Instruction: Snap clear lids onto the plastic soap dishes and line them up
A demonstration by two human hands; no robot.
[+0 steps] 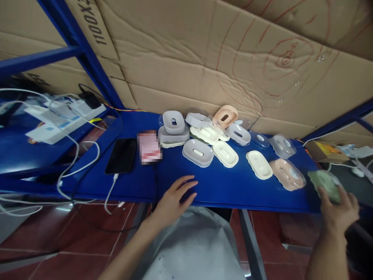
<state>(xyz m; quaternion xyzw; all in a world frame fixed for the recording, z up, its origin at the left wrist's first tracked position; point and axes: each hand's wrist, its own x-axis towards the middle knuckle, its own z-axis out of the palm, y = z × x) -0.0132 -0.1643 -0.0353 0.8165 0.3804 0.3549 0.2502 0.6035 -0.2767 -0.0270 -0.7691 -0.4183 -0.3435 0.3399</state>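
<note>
My right hand [339,206] grips a green soap-dish-shaped piece [326,182] with a clear cover, over the right end of the blue table [221,192]. My left hand [177,198] hovers near the table's front edge with its fingers apart and nothing in them. Beyond it lie a grey dish [198,153] and a cream dish [225,154]. Nearer the right hand are another cream dish [259,165] and a pinkish dish [288,174] with a clear cover. Grey, cream and peach [225,116] dishes are piled at the back.
A black phone [121,155] with a white cable and a pixelated pink item [149,147] lie on the left. Power strips [65,118] and tangled cables are farther left. A cardboard wall [175,50] stands behind; an open box [328,151] is at the right.
</note>
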